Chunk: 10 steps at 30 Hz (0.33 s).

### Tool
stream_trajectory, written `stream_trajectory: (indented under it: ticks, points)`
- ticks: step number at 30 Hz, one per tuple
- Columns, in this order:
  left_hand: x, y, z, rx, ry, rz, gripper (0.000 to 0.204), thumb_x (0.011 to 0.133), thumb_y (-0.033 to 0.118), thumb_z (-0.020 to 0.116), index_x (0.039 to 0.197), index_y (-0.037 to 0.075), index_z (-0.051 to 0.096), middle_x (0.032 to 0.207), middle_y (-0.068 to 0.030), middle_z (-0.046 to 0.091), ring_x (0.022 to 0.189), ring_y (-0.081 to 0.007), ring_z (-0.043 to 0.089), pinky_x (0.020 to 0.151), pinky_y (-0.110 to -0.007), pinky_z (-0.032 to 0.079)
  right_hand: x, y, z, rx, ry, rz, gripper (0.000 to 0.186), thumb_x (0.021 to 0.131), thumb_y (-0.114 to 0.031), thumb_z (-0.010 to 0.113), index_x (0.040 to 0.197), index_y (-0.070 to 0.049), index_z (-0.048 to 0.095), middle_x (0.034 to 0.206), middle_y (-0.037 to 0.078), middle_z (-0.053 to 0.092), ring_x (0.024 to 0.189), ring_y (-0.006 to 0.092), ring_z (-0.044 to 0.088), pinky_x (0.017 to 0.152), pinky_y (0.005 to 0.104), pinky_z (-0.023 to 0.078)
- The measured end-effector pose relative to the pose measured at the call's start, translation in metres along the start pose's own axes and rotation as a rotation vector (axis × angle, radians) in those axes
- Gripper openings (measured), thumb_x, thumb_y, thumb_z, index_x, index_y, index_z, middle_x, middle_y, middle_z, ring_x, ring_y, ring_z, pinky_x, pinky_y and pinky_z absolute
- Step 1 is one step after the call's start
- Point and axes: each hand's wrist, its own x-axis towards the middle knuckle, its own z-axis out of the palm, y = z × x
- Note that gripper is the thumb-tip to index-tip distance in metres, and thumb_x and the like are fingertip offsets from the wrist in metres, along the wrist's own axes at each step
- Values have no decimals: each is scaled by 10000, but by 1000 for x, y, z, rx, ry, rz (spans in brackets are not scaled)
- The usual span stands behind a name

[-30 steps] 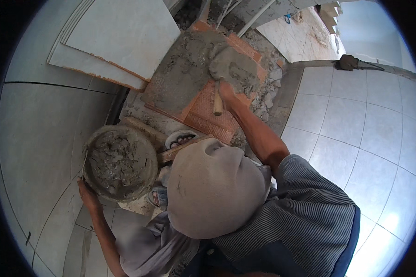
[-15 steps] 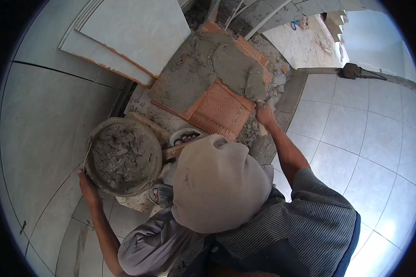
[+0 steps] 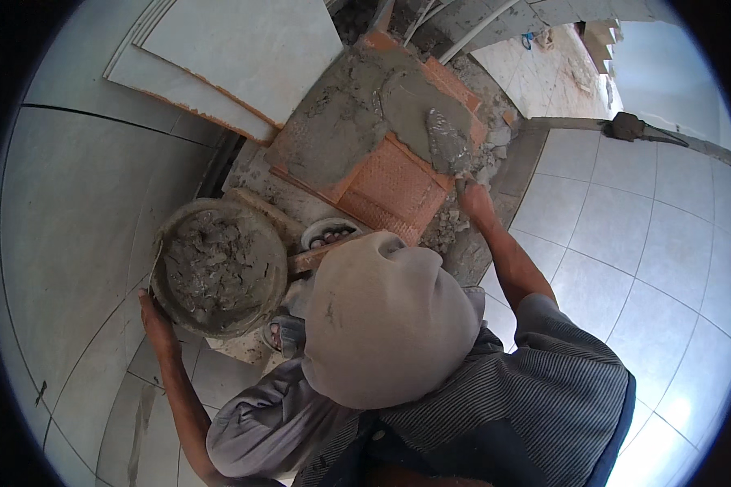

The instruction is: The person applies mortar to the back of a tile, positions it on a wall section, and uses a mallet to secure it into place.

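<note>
My right hand (image 3: 476,201) is closed round the handle of a trowel (image 3: 447,140). The wet, shiny blade lies at the right edge of grey mortar (image 3: 333,134) spread over orange ribbed tile backs (image 3: 398,191). At the left, my left hand (image 3: 159,325) is at the outer side of a round bucket (image 3: 278,280), its thumb pointing up near the rim. It seems to grip the bucket from below, though most of its fingers are hidden. Lumpy grey mortar (image 3: 215,268) fills much of the bucket.
White tiles (image 3: 244,57) are stacked beyond the bucket, beside the mortar. My sandalled foot (image 3: 330,234) is close to the orange tile backs. Rubble (image 3: 495,150) lies along their right side. A dark object with a cord (image 3: 625,127) sits on the ledge at the far right.
My right hand has turned the trowel, so its wet blade shows more and the wooden handle end is no longer visible. My left hand stays at the bucket. The view has shifted slightly.
</note>
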Motion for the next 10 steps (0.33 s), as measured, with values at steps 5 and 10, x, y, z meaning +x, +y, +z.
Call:
stream_trajectory:
  ticks: [5, 10]
  points:
    - [5, -4, -1, -15, 10, 9, 701, 948, 565, 347, 1288, -33, 487, 1289, -160, 524, 1182, -263, 485, 1014, -360, 327, 8, 30, 46, 220, 177, 31, 465, 956, -375, 388, 1021, 41, 584, 895, 254, 627, 809, 405, 608, 692, 483, 468]
    - [2, 5, 2, -16, -47, 12, 726, 936, 581, 368, 1308, -34, 473, 1289, -150, 527, 1201, -245, 465, 1029, -342, 304, 23, -7, 65, 1069, -125, 541, 430, 935, -398, 380, 999, -35, 602, 802, 139, 636, 684, 254, 622, 597, 421, 494]
